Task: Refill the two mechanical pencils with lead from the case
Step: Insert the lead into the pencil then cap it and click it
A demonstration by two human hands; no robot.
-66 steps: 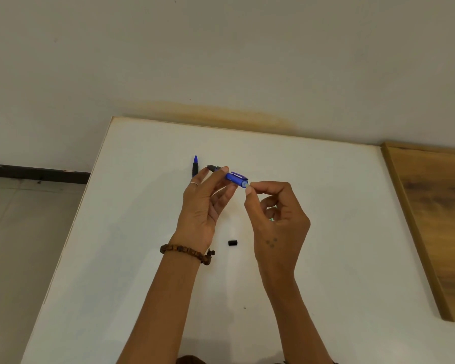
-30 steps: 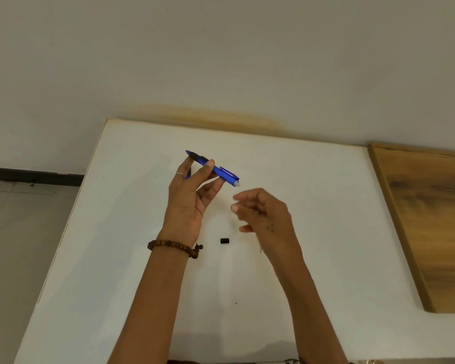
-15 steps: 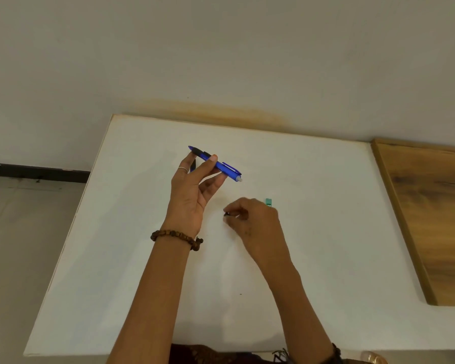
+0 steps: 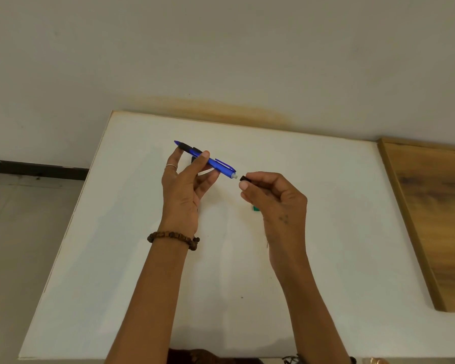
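The left hand (image 4: pixel 184 187) grips the blue pencil (image 4: pixel 208 161) above the desk (image 4: pixel 142 285). The right hand (image 4: pixel 273 198) pinches a little black cap (image 4: pixel 243 178) (just beside the pencil's end).

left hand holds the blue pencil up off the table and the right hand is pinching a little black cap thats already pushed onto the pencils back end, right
Not quite. In the head view the black cap, pinched by the right hand, sits just short of the blue pencil's white end, not yet on. The left hand does hold the pencil above the table.
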